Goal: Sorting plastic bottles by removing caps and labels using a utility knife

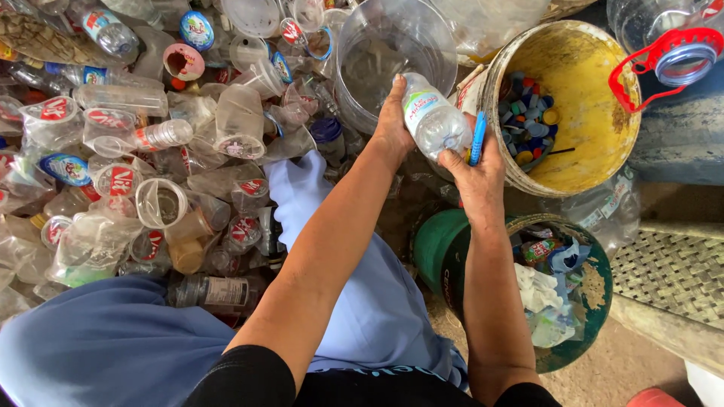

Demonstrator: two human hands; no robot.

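Observation:
A clear plastic bottle point(431, 120) with a white and green label lies tilted between my two hands, above the gap between the buckets. My left hand point(392, 120) grips its upper end. My right hand point(477, 177) holds a slim blue cutter point(478, 139) against the bottle's lower end, and its fingers touch the bottle too. Both forearms reach up from the bottom of the view over my light blue trousers point(362, 301).
A yellow bucket point(596, 143) with several coloured caps stands right of the hands. A green bucket point(441, 256) of torn labels sits below it. A big clear tub point(362, 83) is behind, a heap of plastic cups and bottles point(136, 166) on the left, and a red-handled jug point(671, 53) at top right.

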